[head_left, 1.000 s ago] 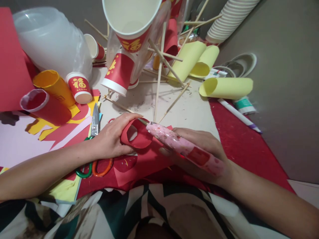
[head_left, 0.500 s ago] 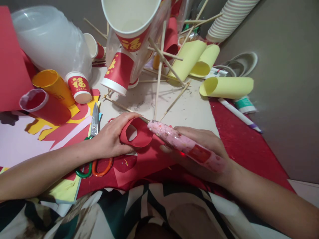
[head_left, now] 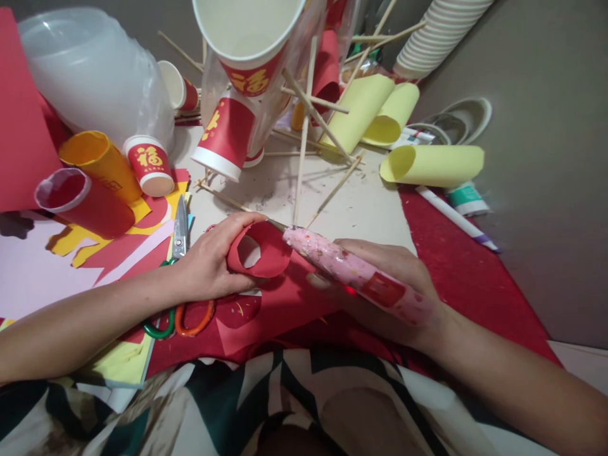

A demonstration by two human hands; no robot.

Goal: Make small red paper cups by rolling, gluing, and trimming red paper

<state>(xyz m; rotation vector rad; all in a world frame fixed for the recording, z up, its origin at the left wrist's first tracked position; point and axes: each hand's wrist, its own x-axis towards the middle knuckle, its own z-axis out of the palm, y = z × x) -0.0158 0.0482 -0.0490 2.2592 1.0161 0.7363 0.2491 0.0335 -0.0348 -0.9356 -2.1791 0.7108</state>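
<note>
My left hand (head_left: 218, 256) is closed around a rolled red paper tube (head_left: 273, 248), its open end facing me. My right hand (head_left: 394, 278) grips a pink hot glue gun (head_left: 342, 259), with a small red light glowing on its side. The gun's tip points at the tube's upper rim; whether it touches cannot be made out. Red paper (head_left: 285, 310) lies beneath both hands. Scissors (head_left: 180, 234) with green and orange handles rest beside my left wrist, partly under the forearm.
A frame of wooden sticks (head_left: 304, 126) and red paper cups (head_left: 228, 133) stands ahead. Yellow paper tubes (head_left: 432, 166) lie at the right, near a stack of cups (head_left: 444, 31). On the left are an orange tube (head_left: 102, 161), another red tube (head_left: 90, 202) and a plastic bag (head_left: 95, 69).
The glue gun's nose has shifted very slightly right and up along the tube's rim. The tube stays in my left hand, almost unmoved.
</note>
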